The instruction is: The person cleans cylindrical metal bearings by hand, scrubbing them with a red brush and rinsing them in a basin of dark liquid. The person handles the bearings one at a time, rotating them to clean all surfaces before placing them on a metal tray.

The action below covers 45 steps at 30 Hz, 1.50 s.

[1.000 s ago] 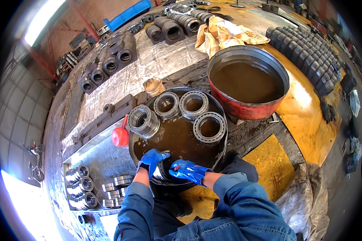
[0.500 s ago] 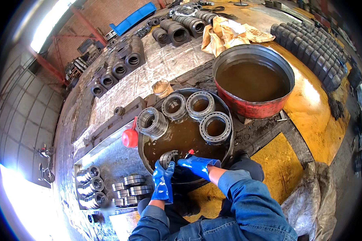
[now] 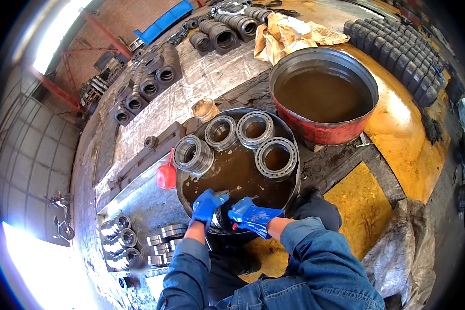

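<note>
My left hand (image 3: 206,206), in a blue rubber glove, is closed over a metal bearing (image 3: 218,221) at the near rim of a round drum (image 3: 179,188) of brown liquid. That bearing is mostly hidden between my hands. My right hand (image 3: 254,215), gloved the same way, is closed beside it; a small red end of a tool (image 3: 234,226) shows below its fingers, the rest out of sight. Larger roller bearings sit around the drum's far side: a stacked one (image 3: 192,156) at left, then others (image 3: 220,133), (image 3: 276,158) toward the right.
A red dipper (image 3: 166,175) hangs at the drum's left rim. Further left, a metal tray (image 3: 155,206) bears several shiny bearings (image 3: 123,239). Behind right stands a red tub (image 3: 323,129) of brown liquid. Rows of dark rings (image 3: 165,75) lie farther back; yellow sheeting (image 3: 359,204) covers floor at right.
My left hand has moved up over the bearing, which now sits lower between my hands. The red tool end has gone from above my right hand to below its fingers.
</note>
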Each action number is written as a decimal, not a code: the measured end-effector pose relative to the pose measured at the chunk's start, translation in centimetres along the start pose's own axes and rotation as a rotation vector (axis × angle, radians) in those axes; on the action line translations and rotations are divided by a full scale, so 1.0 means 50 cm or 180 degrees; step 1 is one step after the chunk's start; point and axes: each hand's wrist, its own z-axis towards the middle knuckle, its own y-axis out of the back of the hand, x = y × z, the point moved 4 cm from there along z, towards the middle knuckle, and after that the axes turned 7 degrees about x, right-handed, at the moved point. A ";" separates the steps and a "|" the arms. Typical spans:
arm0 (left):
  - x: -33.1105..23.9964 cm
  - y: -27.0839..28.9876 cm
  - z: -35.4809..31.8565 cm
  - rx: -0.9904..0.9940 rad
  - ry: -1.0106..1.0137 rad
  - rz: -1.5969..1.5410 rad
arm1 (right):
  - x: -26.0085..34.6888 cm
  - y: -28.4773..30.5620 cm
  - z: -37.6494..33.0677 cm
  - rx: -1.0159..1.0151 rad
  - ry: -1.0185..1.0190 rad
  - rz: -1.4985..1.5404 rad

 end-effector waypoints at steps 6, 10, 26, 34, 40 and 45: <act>0.028 -0.071 -0.061 -0.1298 -0.0417 -0.0899 | -0.088 -0.080 0.039 -0.1189 0.0266 0.3962; 0.087 -0.099 -0.108 -0.1829 -0.0098 -0.0410 | 0.001 0.094 -0.139 -0.0521 0.0061 0.4621; -0.010 0.017 0.047 0.0405 0.0077 -0.0411 | -0.021 0.028 -0.017 0.0109 -0.0435 0.0467; 0.020 -0.088 -0.115 -0.1469 0.0663 -0.0333 | -0.068 0.056 -0.107 -0.0389 -0.0674 0.3894; -0.006 -0.059 -0.091 -0.1074 0.0809 0.0021 | -0.072 0.028 -0.058 -0.0656 -0.0505 0.3424; -0.014 0.012 -0.024 0.0566 0.0074 -0.0717 | -0.047 0.026 -0.060 -0.0486 -0.0752 0.2399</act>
